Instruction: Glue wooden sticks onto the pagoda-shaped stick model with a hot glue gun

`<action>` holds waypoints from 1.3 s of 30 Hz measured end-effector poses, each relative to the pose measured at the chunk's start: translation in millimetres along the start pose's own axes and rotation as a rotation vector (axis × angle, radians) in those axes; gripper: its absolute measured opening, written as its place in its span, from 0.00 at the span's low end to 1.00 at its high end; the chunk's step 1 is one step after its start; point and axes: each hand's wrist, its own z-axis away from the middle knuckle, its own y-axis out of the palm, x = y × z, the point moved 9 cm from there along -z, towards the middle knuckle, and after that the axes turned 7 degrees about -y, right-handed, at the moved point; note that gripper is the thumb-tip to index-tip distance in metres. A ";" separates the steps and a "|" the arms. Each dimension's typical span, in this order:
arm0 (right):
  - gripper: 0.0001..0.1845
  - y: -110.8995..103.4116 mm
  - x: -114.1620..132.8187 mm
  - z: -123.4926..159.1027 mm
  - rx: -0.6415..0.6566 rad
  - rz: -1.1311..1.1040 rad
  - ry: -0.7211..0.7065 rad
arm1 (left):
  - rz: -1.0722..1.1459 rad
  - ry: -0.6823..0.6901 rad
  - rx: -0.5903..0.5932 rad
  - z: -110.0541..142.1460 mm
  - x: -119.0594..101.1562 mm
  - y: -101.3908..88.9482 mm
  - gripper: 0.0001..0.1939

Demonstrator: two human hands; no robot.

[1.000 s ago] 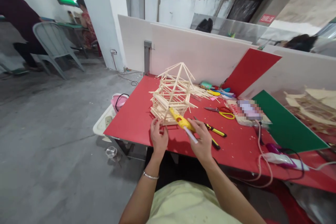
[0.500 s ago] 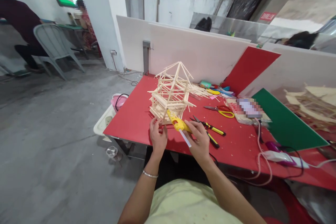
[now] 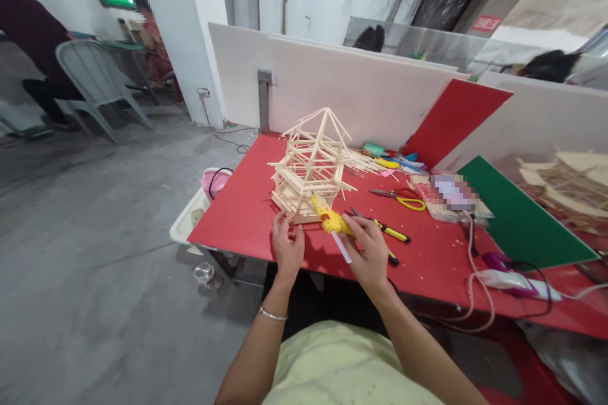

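Note:
A model house of thin wooden sticks (image 3: 311, 164) stands on the red table (image 3: 237, 215) near its front edge. My right hand (image 3: 368, 256) is closed around a yellow glue gun (image 3: 330, 220) with a white glue stick poking out the back; its nozzle points at the model's lower front. My left hand (image 3: 287, 243) rests at the model's base, fingers curled and pinched at the bottom sticks. A silver bangle sits on my left wrist.
Pliers with yellow-black handles (image 3: 389, 234), yellow scissors (image 3: 403, 199), loose sticks (image 3: 365, 164), a green sheet (image 3: 517, 218) and cables lie to the right. A white tub (image 3: 187, 221) and pink bowl sit on the floor at left. People sit at far left by a grey chair (image 3: 95, 79).
The glue gun's nozzle has shifted slightly along the model's base; both hands stay near the same spot. The view has drifted a little.

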 end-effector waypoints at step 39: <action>0.27 -56.8 -24.9 6.6 -0.113 0.147 0.079 | -0.006 0.012 -0.010 0.3 4.3 3.5 0.17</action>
